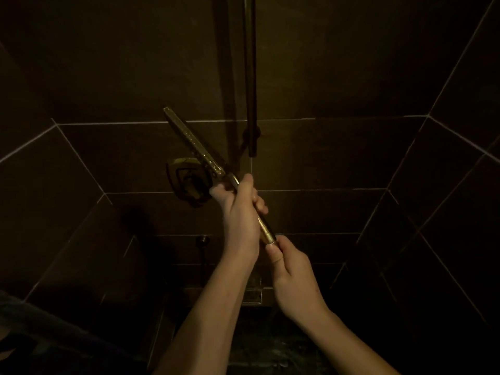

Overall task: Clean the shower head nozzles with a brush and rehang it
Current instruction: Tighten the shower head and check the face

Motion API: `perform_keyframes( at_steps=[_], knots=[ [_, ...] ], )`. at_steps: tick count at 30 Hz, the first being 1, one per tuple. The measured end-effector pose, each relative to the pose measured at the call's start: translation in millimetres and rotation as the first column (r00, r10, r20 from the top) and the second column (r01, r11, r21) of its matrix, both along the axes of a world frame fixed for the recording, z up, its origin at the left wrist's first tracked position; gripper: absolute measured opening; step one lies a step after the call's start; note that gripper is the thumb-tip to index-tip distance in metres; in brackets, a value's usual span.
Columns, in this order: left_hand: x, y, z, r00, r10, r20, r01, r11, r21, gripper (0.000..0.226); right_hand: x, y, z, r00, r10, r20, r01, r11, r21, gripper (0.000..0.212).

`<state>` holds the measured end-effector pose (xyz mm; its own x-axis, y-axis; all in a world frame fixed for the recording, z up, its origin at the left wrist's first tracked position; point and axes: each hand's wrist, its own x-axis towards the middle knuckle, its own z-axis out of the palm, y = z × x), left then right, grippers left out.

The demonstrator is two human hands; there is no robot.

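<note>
Both bare forearms rise from the bottom of the head view, the nearest things to the lens, in a very dim shower stall. Higher up, the left hand [239,212] has its fingers curled round the middle of the slim, stick-shaped brass shower head [216,169], and the right hand [290,269] pinches the lower end of its handle, thumb lying along the metal. So each grip is closed on the shower head, which is held in the air, tilted up and to the left, with its long nozzle strip reaching toward the wall.

No brush shows in either hand, and whether the nozzles are already scrubbed cannot be told in this light. Judging by the pose, the step in hand is steadying or turning the head. To do it well, the left hand should keep the firm hold while the right hand guides the handle end, so the wet metal does not slip or twist.

Behind the head, a round brass wall control plate [186,180] sits on the dark tiled wall [108,90], close enough to be knocked. A dark vertical slide rail [251,77] hangs just right of it, likely the place for rehanging. Below, a square floor drain [253,296] and a small wall outlet [203,240] are faintly visible.
</note>
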<state>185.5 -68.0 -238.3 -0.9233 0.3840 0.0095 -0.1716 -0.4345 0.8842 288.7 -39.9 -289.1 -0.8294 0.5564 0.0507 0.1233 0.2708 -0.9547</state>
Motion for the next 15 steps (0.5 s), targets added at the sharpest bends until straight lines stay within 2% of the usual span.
perform_keyframes(
  at_steps=[2, 6, 9, 12, 15],
  knots=[
    [-1.9, -0.6, 0.8, 1.000, -0.017, 0.009, 0.016, 1.000, 0.017, 0.013, 0.4, 2.7, 1.4, 1.000, -0.001, -0.004, 0.001, 1.000, 0.000, 0.019],
    [-8.7, -4.8, 0.3, 0.995, -0.048, 0.085, 0.044, 0.998, 0.043, 0.031, -3.1, 6.6, 3.2, 1.000, -0.020, -0.016, 0.020, 1.000, -0.004, 0.020],
    [-9.9, -7.6, 2.3, 0.986, -0.083, 0.143, 0.076, 0.996, 0.056, 0.034, -4.7, 5.2, 3.3, 0.999, -0.017, -0.028, 0.016, 1.000, -0.021, 0.022],
    [-8.6, -5.6, 5.3, 0.991, -0.039, 0.124, 0.031, 0.997, 0.066, 0.026, -5.7, 1.1, 3.8, 1.000, 0.003, -0.024, -0.005, 0.998, -0.066, 0.021],
    [-9.0, -5.1, 6.0, 0.998, -0.033, 0.051, 0.032, 0.999, 0.033, 0.036, -6.7, -1.7, 2.9, 0.999, 0.013, -0.036, -0.016, 0.997, -0.075, 0.021]
  ],
)
